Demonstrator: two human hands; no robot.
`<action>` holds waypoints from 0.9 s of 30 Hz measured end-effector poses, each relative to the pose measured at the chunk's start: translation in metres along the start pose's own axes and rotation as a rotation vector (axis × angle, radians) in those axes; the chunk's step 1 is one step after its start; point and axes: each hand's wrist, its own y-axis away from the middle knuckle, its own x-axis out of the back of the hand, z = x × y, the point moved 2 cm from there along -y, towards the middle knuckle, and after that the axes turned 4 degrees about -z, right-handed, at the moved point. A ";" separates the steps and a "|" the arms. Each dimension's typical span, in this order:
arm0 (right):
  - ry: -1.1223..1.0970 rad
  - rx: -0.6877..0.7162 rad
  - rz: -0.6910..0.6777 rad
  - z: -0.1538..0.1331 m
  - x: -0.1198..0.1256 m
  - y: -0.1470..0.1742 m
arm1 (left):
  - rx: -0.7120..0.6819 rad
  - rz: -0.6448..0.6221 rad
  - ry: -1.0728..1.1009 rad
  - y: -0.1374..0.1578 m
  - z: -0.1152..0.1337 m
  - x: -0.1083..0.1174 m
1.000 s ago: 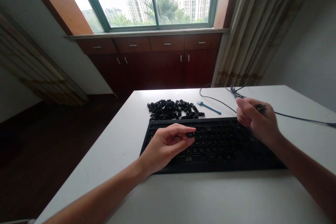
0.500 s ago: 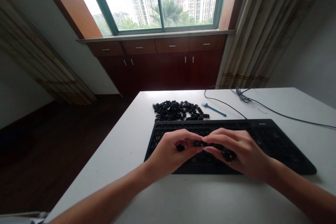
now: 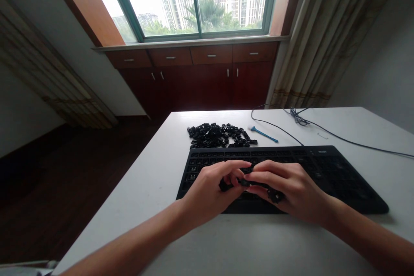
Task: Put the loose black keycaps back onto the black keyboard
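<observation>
A black keyboard (image 3: 343, 185) lies across the white table, and open key sockets show along its upper left. My left hand (image 3: 211, 187) is curled over its left half, with thumb and fingers closed around a dark piece. Fingertip to fingertip with it, my right hand (image 3: 293, 189) pinches small black parts that look like keycaps. One black part (image 3: 274, 195) shows under the right fingers. Their exact shape is mostly hidden by the fingers. Behind the keyboard lies a heap of loose black keycaps (image 3: 211, 134).
A blue plastic stick tool (image 3: 265, 134) rests right of the heap. The keyboard's black cable (image 3: 349, 140) runs over the back of the white table (image 3: 145, 172), with a tied coil. A thin bent wire (image 3: 322, 136) lies near it.
Both hands have shifted slightly, and the fingertips have regripped the small black parts. My left index finger has lifted a little from the right fingertips.
</observation>
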 end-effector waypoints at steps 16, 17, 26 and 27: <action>-0.041 -0.288 -0.168 0.042 0.050 0.011 | -0.062 -0.061 -0.093 0.002 0.004 0.000; -0.013 -0.322 -0.159 0.053 0.062 0.015 | -0.065 -0.066 -0.096 0.003 0.004 0.000; -0.109 -0.722 -0.356 0.108 0.112 0.060 | -0.075 -0.100 -0.099 0.003 0.003 -0.001; -0.119 -0.735 -0.357 0.109 0.112 0.061 | -0.074 -0.099 -0.098 0.003 0.003 -0.001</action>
